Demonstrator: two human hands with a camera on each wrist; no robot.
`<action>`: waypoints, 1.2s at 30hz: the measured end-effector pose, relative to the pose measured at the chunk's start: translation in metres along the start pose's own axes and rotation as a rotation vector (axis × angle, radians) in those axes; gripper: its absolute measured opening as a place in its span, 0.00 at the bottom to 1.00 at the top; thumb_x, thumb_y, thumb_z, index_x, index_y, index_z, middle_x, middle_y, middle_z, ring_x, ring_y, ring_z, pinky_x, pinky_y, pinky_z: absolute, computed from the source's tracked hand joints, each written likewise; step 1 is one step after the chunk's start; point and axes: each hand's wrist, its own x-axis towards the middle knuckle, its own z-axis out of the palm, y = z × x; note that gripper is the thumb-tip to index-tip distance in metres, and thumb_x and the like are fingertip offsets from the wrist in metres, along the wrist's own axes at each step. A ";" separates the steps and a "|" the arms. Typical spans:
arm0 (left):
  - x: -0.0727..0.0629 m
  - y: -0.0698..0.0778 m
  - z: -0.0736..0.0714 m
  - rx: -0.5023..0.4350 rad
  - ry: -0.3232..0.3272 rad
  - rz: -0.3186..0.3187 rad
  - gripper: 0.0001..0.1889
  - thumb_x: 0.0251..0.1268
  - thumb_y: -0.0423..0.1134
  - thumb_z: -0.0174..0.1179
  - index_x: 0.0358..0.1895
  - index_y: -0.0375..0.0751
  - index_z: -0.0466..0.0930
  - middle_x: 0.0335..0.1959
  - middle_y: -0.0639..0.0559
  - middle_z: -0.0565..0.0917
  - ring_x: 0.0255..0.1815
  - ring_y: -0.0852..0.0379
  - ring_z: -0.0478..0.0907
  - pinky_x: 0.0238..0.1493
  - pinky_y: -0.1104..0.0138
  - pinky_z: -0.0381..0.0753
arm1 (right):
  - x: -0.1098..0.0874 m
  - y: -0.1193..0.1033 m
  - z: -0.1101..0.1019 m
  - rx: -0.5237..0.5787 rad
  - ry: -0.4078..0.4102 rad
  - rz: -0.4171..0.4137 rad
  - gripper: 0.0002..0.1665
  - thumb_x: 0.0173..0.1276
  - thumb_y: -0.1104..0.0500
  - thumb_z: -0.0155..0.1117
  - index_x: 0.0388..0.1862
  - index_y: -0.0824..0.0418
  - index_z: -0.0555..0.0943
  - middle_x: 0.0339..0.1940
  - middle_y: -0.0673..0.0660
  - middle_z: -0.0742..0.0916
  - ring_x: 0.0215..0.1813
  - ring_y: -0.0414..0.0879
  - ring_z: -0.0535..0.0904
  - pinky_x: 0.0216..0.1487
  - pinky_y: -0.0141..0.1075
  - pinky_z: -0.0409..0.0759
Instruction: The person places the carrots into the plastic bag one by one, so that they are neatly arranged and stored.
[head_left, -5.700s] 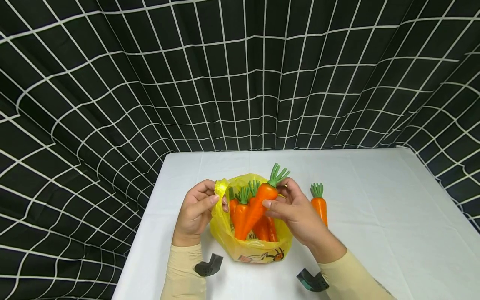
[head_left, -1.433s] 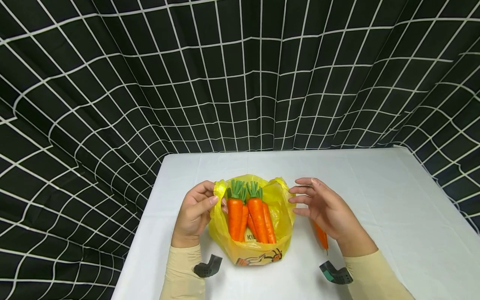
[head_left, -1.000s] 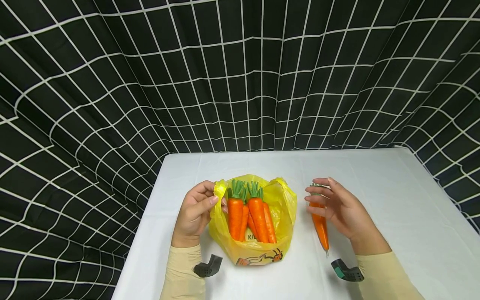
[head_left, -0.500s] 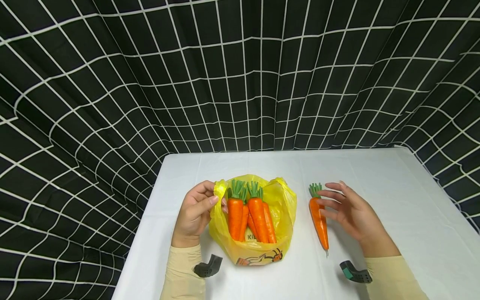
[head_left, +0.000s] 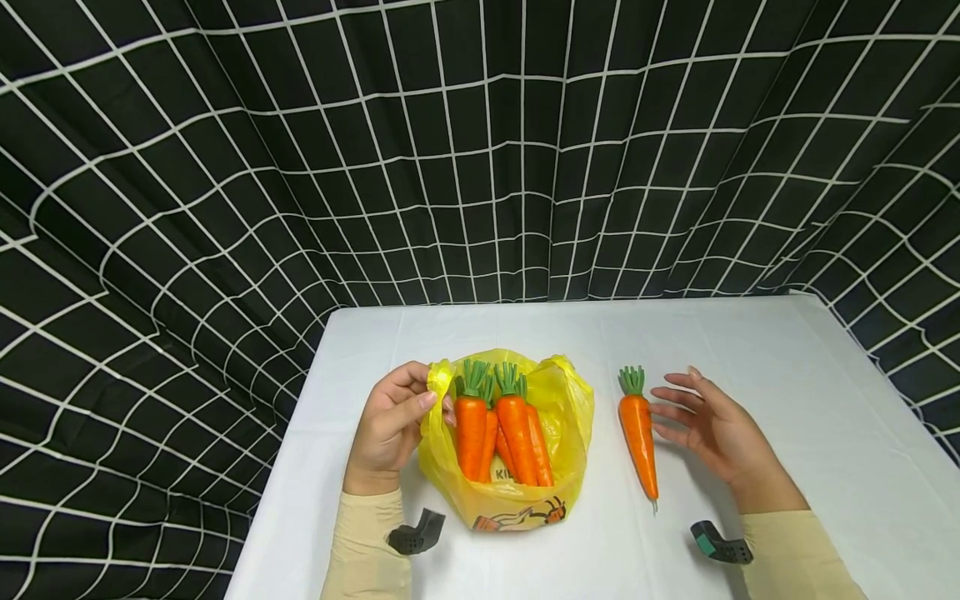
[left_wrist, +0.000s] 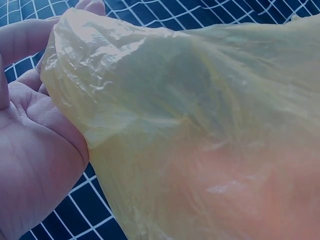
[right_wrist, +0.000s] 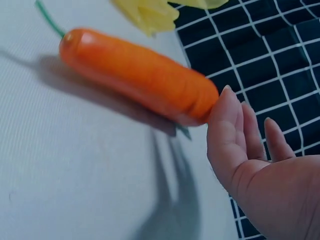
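Note:
A yellow plastic bag point(head_left: 564, 417) stands with its mouth spread, holding several orange carrots point(head_left: 470, 433) with green tops. My left hand point(head_left: 390, 425) pinches the bag's left rim between thumb and fingers; in the left wrist view the thin bag point(left_wrist: 150, 110) fills most of the picture, an orange tint showing through. A single carrot point(head_left: 637, 437) lies on the table to the right of the bag, its green top pointing away. My right hand point(head_left: 720, 429) is just right of this carrot, fingers loosely spread, holding nothing. The right wrist view shows the loose carrot point(right_wrist: 140, 75) near the fingertips.
A white cloth covers the table point(head_left: 787, 400). Black curtains point(head_left: 480, 167) with a white grid surround its back and sides. A dark device point(head_left: 417, 532) sits at the left wrist and another dark device point(head_left: 720, 543) at the right wrist.
Earlier my right hand held a carrot over the bag; a carrot now rests in there. The hand then left the bag's right rim and moved right, past the loose carrot. My left hand stays put.

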 end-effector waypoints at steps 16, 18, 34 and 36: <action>0.001 -0.001 -0.001 -0.009 -0.021 0.005 0.22 0.73 0.16 0.41 0.52 0.38 0.83 0.39 0.45 0.88 0.37 0.54 0.87 0.43 0.66 0.91 | 0.013 0.017 -0.003 -0.329 0.091 0.114 0.50 0.85 0.31 0.51 0.81 0.71 0.57 0.74 0.74 0.70 0.61 0.54 0.77 0.54 0.43 0.90; 0.000 -0.001 -0.001 -0.007 -0.018 0.004 0.22 0.73 0.16 0.41 0.52 0.38 0.83 0.39 0.45 0.88 0.37 0.54 0.87 0.43 0.66 0.91 | 0.014 0.018 0.000 -0.351 0.089 0.114 0.50 0.85 0.32 0.52 0.80 0.73 0.57 0.72 0.73 0.71 0.60 0.53 0.78 0.54 0.43 0.90; -0.001 0.001 -0.002 -0.006 -0.015 0.006 0.22 0.73 0.16 0.41 0.52 0.38 0.83 0.39 0.45 0.88 0.37 0.54 0.87 0.43 0.65 0.91 | 0.030 0.023 0.031 -0.437 0.102 0.197 0.47 0.81 0.45 0.68 0.80 0.73 0.58 0.65 0.69 0.80 0.60 0.57 0.81 0.53 0.40 0.89; -0.001 0.001 -0.002 -0.003 -0.011 0.004 0.22 0.73 0.16 0.41 0.52 0.38 0.83 0.39 0.45 0.88 0.37 0.54 0.87 0.43 0.65 0.91 | 0.031 0.023 0.034 -0.472 0.102 0.203 0.50 0.79 0.45 0.71 0.80 0.74 0.58 0.65 0.69 0.80 0.61 0.57 0.80 0.54 0.41 0.88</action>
